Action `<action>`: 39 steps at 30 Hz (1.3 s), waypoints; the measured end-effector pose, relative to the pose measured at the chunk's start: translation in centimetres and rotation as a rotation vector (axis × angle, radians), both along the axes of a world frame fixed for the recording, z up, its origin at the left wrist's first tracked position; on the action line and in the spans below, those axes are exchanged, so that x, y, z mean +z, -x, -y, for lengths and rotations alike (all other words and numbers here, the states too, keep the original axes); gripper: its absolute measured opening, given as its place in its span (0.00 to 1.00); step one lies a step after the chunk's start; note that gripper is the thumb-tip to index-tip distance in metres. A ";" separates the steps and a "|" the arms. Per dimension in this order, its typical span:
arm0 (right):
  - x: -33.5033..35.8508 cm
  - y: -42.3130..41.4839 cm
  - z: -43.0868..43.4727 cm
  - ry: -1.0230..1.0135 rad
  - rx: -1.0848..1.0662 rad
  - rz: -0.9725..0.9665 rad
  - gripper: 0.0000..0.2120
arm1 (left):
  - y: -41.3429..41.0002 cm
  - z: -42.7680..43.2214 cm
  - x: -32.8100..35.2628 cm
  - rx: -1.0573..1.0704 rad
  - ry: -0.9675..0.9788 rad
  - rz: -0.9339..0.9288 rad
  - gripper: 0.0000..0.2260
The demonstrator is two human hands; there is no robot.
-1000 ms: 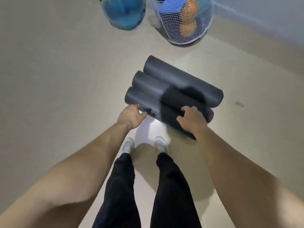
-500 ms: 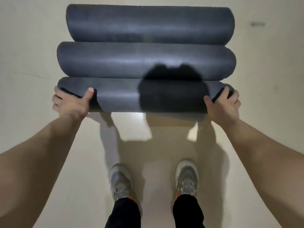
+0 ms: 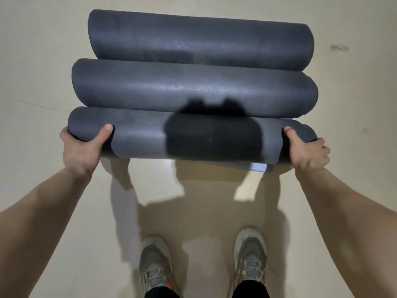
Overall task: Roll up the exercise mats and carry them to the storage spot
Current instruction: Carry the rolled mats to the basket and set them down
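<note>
A: Entry, left side first. Our left hand grips the left end of the near roll, thumb flat on top. The fingers wrap under it, out of sight. The forearm comes in low from the left, wrist straight.

B: Agreed. Where do we log the mats?

A: Three dark rolls lie ahead of our shoes, side by side and touching: near roll, mid roll, far roll. The mid and far ones lie on the floor. All long axes run left to right, across our line of sight.

B: So the near roll lies just beyond the palms, its axis square to both forearms. Which hand is nearer?

A: Neither. Each sits on its own end, about level. We cannot tell whether the near roll rests on the floor or hangs just clear of it.

B: Right side?

A: Our right hand mirrors the left: thumb on top, fingers curled round the right end, knuckles showing. A pale flap peeks out under the roll, just inside that hand.

B: Judgement: we have the roll by both ends, so the coming move needs both hands acting together, or it skews against the mid roll. The flap may work loose.
</note>
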State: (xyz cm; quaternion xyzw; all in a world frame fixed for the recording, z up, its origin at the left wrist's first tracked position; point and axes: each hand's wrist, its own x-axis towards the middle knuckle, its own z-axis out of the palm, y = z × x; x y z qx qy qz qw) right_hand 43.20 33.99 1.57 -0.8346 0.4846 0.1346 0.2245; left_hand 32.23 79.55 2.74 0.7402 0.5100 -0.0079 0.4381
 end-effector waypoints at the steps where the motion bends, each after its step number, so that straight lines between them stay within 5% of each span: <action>1: 0.4 0.4 -0.1 -0.005 0.013 0.001 0.51 | 0.0 0.0 0.1 -0.032 -0.006 0.019 0.43; 7: 1.1 3.4 -1.0 -0.020 0.251 0.022 0.48 | -0.3 0.5 0.1 -0.167 -0.165 0.021 0.44; 11: 1.3 3.5 0.5 -0.104 0.447 -0.099 0.59 | 0.1 -0.5 -0.9 -0.199 -0.091 -0.030 0.57; 15: 2.0 2.4 1.7 -0.231 0.241 -0.010 0.53 | -0.6 -0.9 -0.9 -0.026 0.009 0.020 0.44; 18: 1.9 2.2 -0.5 -0.192 0.165 0.051 0.46 | -0.7 -1.3 -0.5 0.019 -0.109 0.015 0.35; 24: 2.6 1.2 -2.4 -0.272 0.424 -0.128 0.58 | 2.0 -3.0 0.0 -0.113 -0.140 -0.108 0.42; 26: 3.2 0.7 -3.2 -0.082 0.640 -0.112 0.59 | 1.5 -3.6 -0.2 -0.140 -0.125 -0.122 0.42; 29: 4.7 0.1 -7.5 0.140 1.274 0.118 0.49 | 0.2 -4.1 -0.5 -0.123 -0.140 -0.143 0.40; 32: 3.9 0.1 -14.4 0.147 1.761 -0.146 0.62 | -0.3 -4.0 -0.6 -0.110 -0.149 -0.177 0.47; 36: 1.3 1.5 -18.8 0.325 1.828 -0.221 0.68 | 2.3 -0.8 -1.4 0.150 -0.204 -0.129 0.49; 39: 0.8 1.0 -18.4 0.259 1.781 -0.138 0.64 | 6.0 4.8 -3.9 0.392 0.109 -0.122 0.41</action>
